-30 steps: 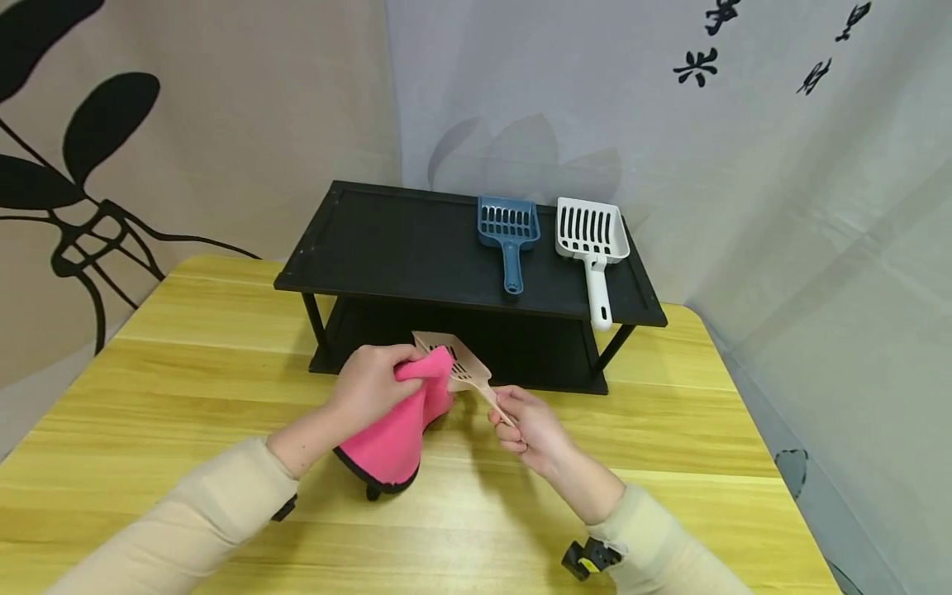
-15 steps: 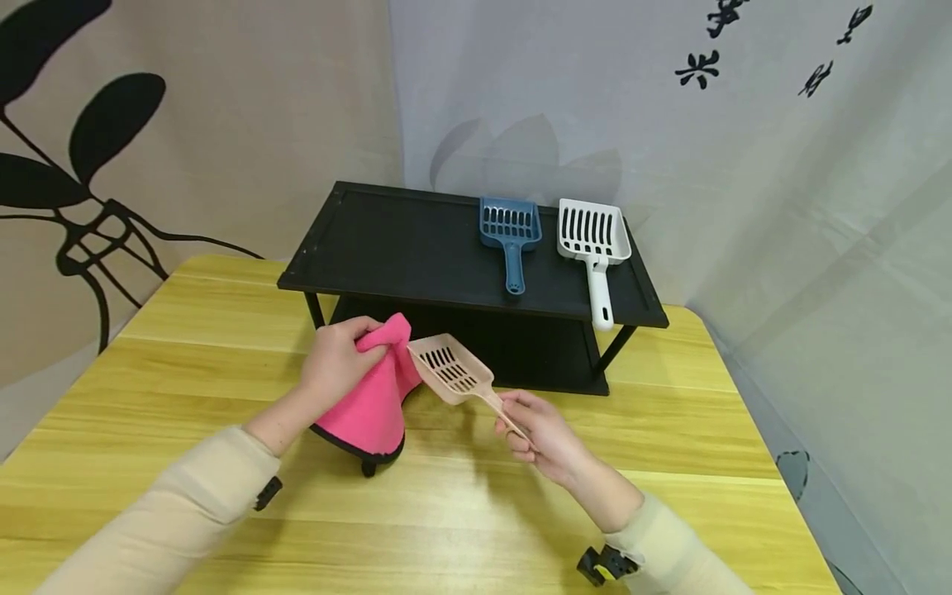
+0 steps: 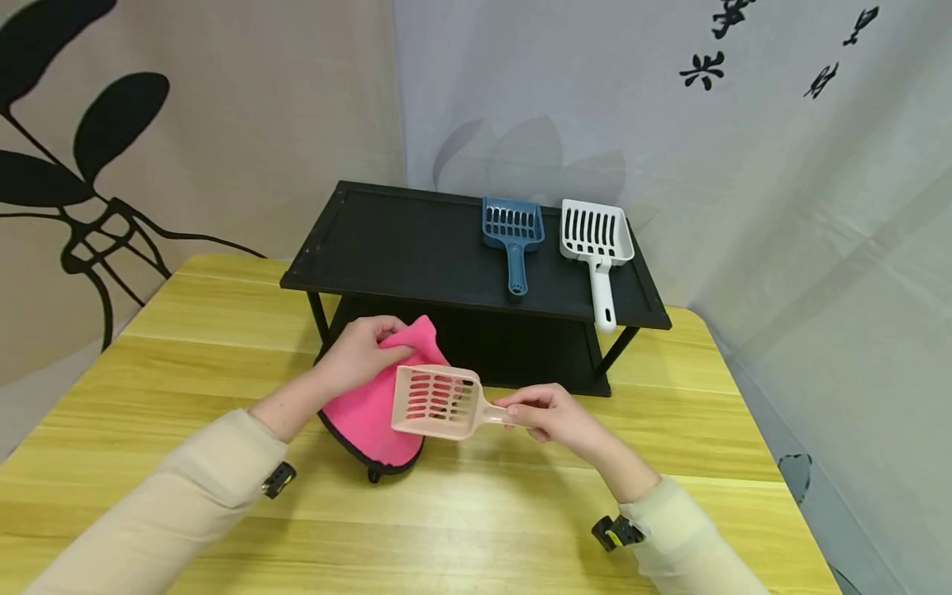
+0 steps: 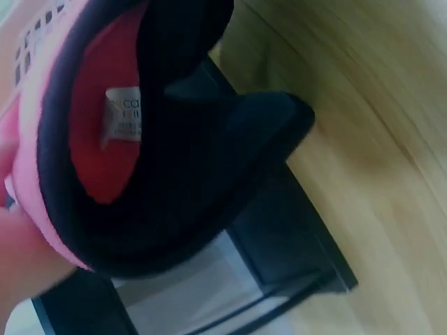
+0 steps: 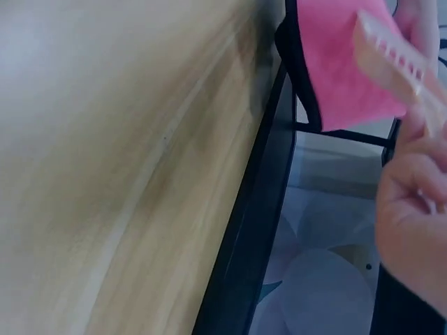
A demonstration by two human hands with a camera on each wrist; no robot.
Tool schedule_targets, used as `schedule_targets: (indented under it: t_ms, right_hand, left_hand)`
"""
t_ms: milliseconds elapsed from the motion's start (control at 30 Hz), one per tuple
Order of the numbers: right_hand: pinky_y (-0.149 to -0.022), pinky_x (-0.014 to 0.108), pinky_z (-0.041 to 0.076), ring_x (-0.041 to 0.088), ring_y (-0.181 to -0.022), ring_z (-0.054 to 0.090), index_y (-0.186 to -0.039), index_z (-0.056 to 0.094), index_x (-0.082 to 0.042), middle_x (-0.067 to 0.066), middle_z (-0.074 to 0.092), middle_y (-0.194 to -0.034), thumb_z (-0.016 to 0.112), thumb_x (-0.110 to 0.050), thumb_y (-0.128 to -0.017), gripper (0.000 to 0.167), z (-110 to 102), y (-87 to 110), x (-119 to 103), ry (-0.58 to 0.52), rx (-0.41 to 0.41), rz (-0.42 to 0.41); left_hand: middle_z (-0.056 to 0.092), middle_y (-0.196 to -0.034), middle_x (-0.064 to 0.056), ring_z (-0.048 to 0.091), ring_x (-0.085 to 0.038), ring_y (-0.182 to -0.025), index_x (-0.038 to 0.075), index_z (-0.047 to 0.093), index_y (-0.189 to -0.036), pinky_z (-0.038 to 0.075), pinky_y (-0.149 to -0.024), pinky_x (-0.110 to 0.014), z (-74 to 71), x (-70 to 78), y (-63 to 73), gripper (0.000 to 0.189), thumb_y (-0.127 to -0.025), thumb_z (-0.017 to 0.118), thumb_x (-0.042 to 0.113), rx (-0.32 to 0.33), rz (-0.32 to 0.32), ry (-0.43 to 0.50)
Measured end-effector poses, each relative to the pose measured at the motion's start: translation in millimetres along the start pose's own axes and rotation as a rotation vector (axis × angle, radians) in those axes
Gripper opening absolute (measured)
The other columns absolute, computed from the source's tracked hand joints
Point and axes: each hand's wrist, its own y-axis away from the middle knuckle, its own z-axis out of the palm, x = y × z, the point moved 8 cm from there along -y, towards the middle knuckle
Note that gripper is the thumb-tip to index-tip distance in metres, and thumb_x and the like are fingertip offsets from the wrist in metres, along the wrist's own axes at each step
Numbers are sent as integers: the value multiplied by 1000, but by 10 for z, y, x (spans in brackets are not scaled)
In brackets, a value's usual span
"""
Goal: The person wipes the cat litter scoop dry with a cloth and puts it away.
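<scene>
In the head view my left hand (image 3: 360, 359) pinches the top of a pink cloth (image 3: 368, 413) with black edging. The cloth hangs down in a fold above the table. A white label (image 4: 124, 114) shows on its reddish inner face in the left wrist view, beside a black part. My right hand (image 3: 554, 417) grips the handle of a beige slotted litter scoop (image 3: 466, 406). The scoop's head points left with its slots toward me, and it overlaps the cloth, whose pink shows through the slots. In the right wrist view the scoop (image 5: 384, 66) is tilted in front of the cloth.
Behind the hands stands a black two-tier rack (image 3: 402, 248) on the wood-grain table (image 3: 476, 529). A blue litter scoop (image 3: 516, 268) and a white litter scoop (image 3: 603, 297) lie on its top tier. A printed fabric backdrop (image 3: 297, 124) hangs behind.
My left hand first drew the cloth left off the scoop's head, then brought it back right behind it. My right hand turned the scoop until it lies sideways, slots facing me.
</scene>
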Motion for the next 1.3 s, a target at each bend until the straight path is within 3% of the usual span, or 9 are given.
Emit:
schedule_targets:
  t_ms: [167,367,533,800,1033,1300]
  right_hand:
    - [-43,20,25,8,-44,32,-113,58,13,-10,66,-74,56,-17,-94,35,28,-18,-5,-41,-83,-24]
    - [-43,22,22,8,-45,31,-111,54,19,-8,57,-66,56,-14,-93,38,33,-10,6,-82,-134,-42]
    - [-44,22,21,9,-45,30,-109,54,19,-9,60,-68,57,-13,-92,36,14,1,-27,-101,-135,-62]
    - [-43,23,20,9,-45,30,-108,52,22,-10,64,-71,58,-17,-92,42,10,40,-111,-110,-136,-89]
    - [-44,21,23,9,-45,32,-109,54,21,-9,61,-70,57,-16,-93,41,-21,79,-91,-76,-124,-50]
    - [-44,21,23,9,-45,32,-105,60,15,-8,67,-72,57,-14,-92,32,-141,130,-41,-79,-83,-56]
  left_hand:
    - [65,-82,-4,57,-13,-71,4,62,-105,48,-67,-23,233,46,12,20,-90,62,17,-214,-64,137]
    - [67,-83,-3,63,-12,-72,1,58,-112,54,-70,-24,403,69,73,26,-92,58,18,-385,-126,334]
    - [67,-85,-2,64,-11,-74,0,58,-112,54,-71,-24,463,88,118,28,-93,57,21,-506,-124,435]
    - [65,-89,-3,63,-11,-77,0,56,-116,54,-73,-24,446,98,138,31,-93,57,21,-570,-104,457]
    - [67,-91,-2,63,-11,-77,0,56,-117,54,-73,-24,438,107,153,32,-93,57,21,-615,-93,443]
    - [67,-97,-4,66,-13,-78,0,56,-120,55,-71,-27,388,83,156,35,-93,57,22,-608,-83,420]
